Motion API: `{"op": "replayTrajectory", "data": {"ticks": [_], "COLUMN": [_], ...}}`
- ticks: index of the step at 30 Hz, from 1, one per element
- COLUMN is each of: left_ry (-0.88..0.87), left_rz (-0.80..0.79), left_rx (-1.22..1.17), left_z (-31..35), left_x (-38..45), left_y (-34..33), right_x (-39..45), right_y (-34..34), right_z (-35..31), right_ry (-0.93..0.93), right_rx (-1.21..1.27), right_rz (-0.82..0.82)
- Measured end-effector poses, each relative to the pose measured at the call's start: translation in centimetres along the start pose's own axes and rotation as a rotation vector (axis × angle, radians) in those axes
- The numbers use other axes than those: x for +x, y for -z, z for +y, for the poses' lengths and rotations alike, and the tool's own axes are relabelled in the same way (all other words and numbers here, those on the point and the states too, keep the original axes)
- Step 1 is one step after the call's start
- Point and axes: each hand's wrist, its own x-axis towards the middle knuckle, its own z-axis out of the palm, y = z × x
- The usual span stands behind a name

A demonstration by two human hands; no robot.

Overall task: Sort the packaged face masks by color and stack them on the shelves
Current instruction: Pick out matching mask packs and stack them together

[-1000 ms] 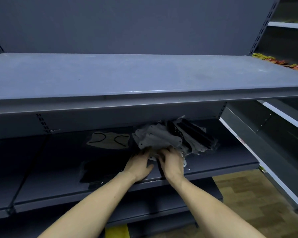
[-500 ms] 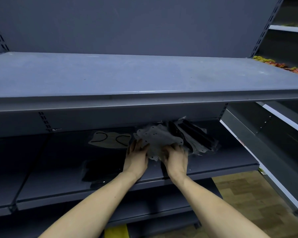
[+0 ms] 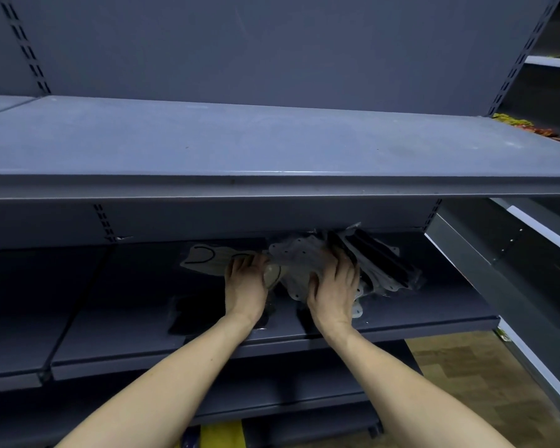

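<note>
Your hands have moved farther back into the lower shelf [image 3: 401, 313] than a second ago. Your left hand [image 3: 244, 286] now rests on the beige mask pack [image 3: 204, 260], fingers bent over its right end. Your right hand [image 3: 333, 292] lies flat on the heap of white and black mask packs [image 3: 307, 253], fingers spread wide. The heap sits at the back right of the shelf. A black mask pack [image 3: 191, 315] lies near the front edge, left of your left wrist
</note>
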Motion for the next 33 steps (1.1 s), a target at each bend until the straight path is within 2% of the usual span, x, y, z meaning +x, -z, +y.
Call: {"op": "replayTrajectory", "data": {"ticks": [11,14,20,23,25,28,30,33], "left_ry": [0.206,0.200,0.156,0.133,0.092,0.066,0.063,0.072], "left_rz": [-0.122,-0.154,0.024,0.085,0.111,0.128,0.124,0.012], "left_rx": [-0.167,-0.169,-0.099,0.036,0.046,0.015,0.007,0.035], "left_z": [-1.4,-1.6,-4.1,-4.9,-5.5,-6.5,-7.4,-9.1], "left_x": [-0.6,-0.7,-1.0,-1.3,-1.6,-2.1,-2.1,-2.0], "left_y": [2.2,2.5,2.2,2.4,2.5,2.8,3.1,3.4], "right_x": [-0.5,-0.5,-0.4,-0.6,-0.5,-0.3,0.0,0.4], "right_y": [-0.5,-0.8,-2.1,-2.8,-3.1,-3.6,-3.9,-4.6], "right_z": [-0.5,-1.2,-2.7,-4.4,-5.5,-6.8,-7.5,-8.5], "right_ry": [0.279,0.307,0.309,0.244,0.215,0.194,0.175,0.130], "right_rx": [-0.159,-0.143,-0.100,-0.099,-0.119,-0.152,-0.143,-0.137], "right_rz": [-0.172,-0.182,-0.273,-0.374,-0.456,-0.555,-0.561,-0.599]}}
